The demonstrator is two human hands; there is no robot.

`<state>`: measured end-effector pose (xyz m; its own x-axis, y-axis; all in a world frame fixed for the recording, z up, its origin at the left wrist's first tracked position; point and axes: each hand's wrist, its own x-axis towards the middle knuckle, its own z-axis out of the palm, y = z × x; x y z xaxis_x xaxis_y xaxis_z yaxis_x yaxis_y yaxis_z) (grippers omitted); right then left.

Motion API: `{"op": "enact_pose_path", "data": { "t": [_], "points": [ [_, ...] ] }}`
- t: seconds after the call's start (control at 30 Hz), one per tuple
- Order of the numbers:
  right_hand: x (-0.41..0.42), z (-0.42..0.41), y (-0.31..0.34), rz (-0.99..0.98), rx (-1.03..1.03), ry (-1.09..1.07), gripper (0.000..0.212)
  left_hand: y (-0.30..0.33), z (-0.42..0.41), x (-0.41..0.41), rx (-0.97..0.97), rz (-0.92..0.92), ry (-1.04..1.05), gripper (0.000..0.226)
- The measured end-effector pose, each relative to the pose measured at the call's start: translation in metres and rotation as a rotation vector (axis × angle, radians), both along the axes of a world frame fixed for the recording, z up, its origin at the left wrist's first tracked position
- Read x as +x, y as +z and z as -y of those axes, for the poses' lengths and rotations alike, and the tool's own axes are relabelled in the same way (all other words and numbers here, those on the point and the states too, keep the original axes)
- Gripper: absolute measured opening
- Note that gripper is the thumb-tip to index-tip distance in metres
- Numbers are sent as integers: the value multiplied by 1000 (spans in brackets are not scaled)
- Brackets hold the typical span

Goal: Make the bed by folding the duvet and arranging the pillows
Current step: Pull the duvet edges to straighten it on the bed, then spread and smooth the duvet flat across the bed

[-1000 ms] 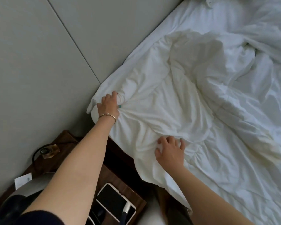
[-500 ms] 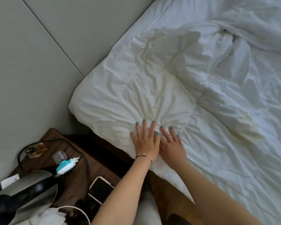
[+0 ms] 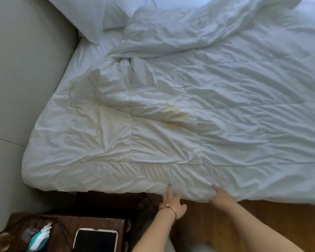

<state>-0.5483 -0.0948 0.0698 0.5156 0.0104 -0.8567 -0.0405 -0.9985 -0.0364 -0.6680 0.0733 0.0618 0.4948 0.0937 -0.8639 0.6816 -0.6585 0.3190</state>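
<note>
A: Position of the duvet (image 3: 180, 124)?

B: Spread over the bed, crumpled, with a bunched ridge toward the pillow (image 3: 91, 17) at the top left corner. Its near edge runs left to right along the bedside, overhanging slightly above the wooden floor (image 3: 244, 219).

A: Hands?

B: Both at that near edge, side by side. Left hand (image 3: 172, 201), with a bracelet, has fingers extended, tips touching the fabric; it holds nothing. Right hand (image 3: 223, 195) likewise reaches with fingers out straight onto the edge; blurred, but no grip visible.

A: Relation that matters?

B: The edge lies directly ahead of both sets of fingertips, its long axis crossing the reach. Neither hand is clearly nearer. The loose bulk lies further in, up and right.

A: Judgement?

B: Smoothing stage, probably. Pillow not yet arranged. A nightstand (image 3: 65, 231) with a phone (image 3: 95, 240) sits to the left.
</note>
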Motion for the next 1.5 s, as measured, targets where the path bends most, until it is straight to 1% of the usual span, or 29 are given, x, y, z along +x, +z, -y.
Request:
{"op": "enact_pose_path", "data": {
  "t": [0.07,0.13,0.23,0.33,0.4,0.43,0.47,0.53,0.57,0.63,0.73,0.83,0.9,0.97,1.0,1.07,1.13,1.2,1.27,1.33,1.4,1.47,1.5],
  "points": [
    [-9,52,3,-57,123,-255,63,4,40,11,30,-6,-90,50],
    [-25,103,17,-110,200,-449,54,10,88,17,70,2,-183,47],
    [-67,182,32,-141,261,-529,46,19,167,12,93,-13,-316,46],
    [-112,263,38,-162,267,-572,41,25,249,0,85,-82,-558,46],
    [-130,315,38,-202,264,-669,28,38,295,8,13,-146,-755,47],
    [-135,340,40,-204,248,-743,20,46,316,20,-9,-129,-815,46],
    [-137,363,40,-189,220,-826,15,53,336,33,-20,-80,-830,44],
    [-138,403,40,-124,202,-988,12,63,372,62,-3,48,-835,39],
    [-138,419,38,-89,215,-1071,10,66,389,74,4,76,-863,38],
    [-138,445,29,-39,243,-1230,12,66,419,93,3,60,-944,36],
    [-131,475,19,-36,303,-1408,26,55,467,126,17,0,-1037,37],
    [-113,512,13,-91,366,-1430,34,44,537,177,12,-24,-1119,38],
    [-94,552,8,-102,354,-1444,40,42,594,213,-26,-24,-1150,38],
    [-66,600,9,-98,315,-1483,38,43,653,250,-74,-22,-1188,38],
    [-51,626,14,-86,295,-1496,31,45,682,266,-96,-14,-1213,38],
    [-18,675,26,-34,263,-1512,15,48,732,297,-130,6,-1246,41],
    [19,719,37,51,240,-1541,10,49,774,324,-163,5,-1251,43],
    [53,755,44,140,229,-1566,20,48,809,347,-175,-3,-1247,46],
    [82,779,52,178,212,-1548,26,47,839,369,-166,-32,-1251,49],
    [107,801,48,154,165,-1478,26,40,867,393,-135,-77,-1286,53],
    [129,831,38,74,164,-1384,30,30,896,420,-102,-113,-1320,56],
    [155,876,26,9,246,-1393,32,20,928,451,-85,-150,-1313,56],
    [172,903,22,7,271,-1422,30,15,945,467,-78,-159,-1282,55]
  ]
}}
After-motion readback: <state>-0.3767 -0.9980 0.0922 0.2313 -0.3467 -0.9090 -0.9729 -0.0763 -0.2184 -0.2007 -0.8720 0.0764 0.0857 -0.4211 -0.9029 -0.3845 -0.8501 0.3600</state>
